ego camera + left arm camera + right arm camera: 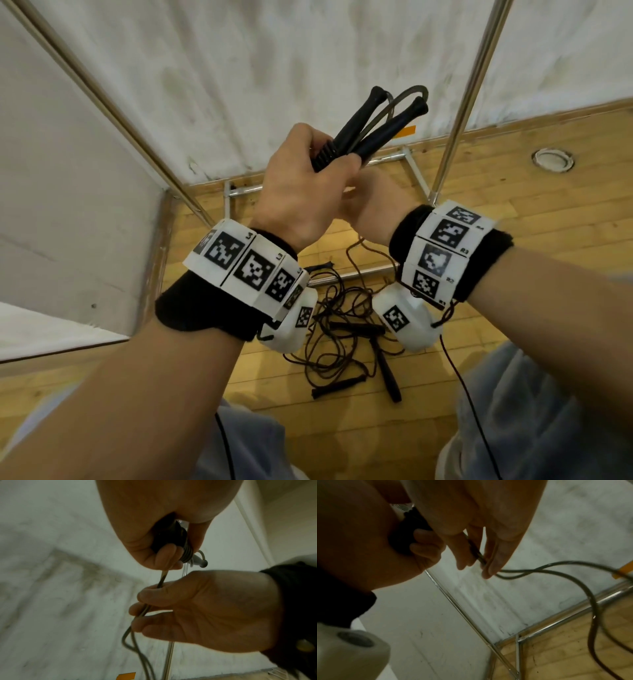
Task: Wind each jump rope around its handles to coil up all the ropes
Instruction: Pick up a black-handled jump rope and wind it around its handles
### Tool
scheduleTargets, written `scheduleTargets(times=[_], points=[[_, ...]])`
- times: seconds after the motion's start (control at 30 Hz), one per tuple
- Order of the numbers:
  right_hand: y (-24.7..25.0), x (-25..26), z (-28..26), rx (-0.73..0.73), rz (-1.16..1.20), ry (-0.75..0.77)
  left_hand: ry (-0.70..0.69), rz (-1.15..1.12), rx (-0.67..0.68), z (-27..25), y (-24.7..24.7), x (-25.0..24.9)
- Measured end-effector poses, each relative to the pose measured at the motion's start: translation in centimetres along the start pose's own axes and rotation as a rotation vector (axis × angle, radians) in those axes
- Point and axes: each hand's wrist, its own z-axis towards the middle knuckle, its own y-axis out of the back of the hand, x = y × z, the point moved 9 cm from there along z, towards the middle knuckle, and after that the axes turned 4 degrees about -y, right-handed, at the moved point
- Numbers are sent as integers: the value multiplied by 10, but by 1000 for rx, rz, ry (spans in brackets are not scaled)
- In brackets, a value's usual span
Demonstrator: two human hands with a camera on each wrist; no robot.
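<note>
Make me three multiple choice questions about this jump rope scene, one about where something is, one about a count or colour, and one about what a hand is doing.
1. Where do the loose ropes lie?
A. on the wooden floor
B. over the metal pole
C. on a chair

2. How many black handles does the left hand hold up?
A. one
B. two
C. four

3. What is the right hand doing?
A. hanging open
B. gripping a pole
C. pinching the rope

Answers:
1 A: in the head view they are tangled on the floor below the wrists.
2 B: two handle ends stick up from the fist.
3 C: in the left wrist view its fingers close round the rope just below the handles.
</note>
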Motion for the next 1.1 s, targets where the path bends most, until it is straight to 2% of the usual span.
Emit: scheduleTargets(times=[0.1,0.27,0.37,0.47,0.53,0.87,0.97,1.1], points=[[-4,-1,-4,81,155,-7,-7,16,-5,3,5,2],[0,-3,-6,11,9,32,-64,170,-120,11,28,9],[16,10,-4,-93,-172,151,-87,341,-132,14,38,13],[20,22,-5,-75,-386,214,-98,503,-77,15,38,22],[20,28,-6,-60,-427,221,-84,574,-28,15,34,30],[33,32,-12,78,-330,197,-16,683,188,16,20,47],[34,37,-13,32,-413,239,-26,676,245,13,7,47],[39,44,-8,-103,-495,305,-117,744,285,4,-13,36]])
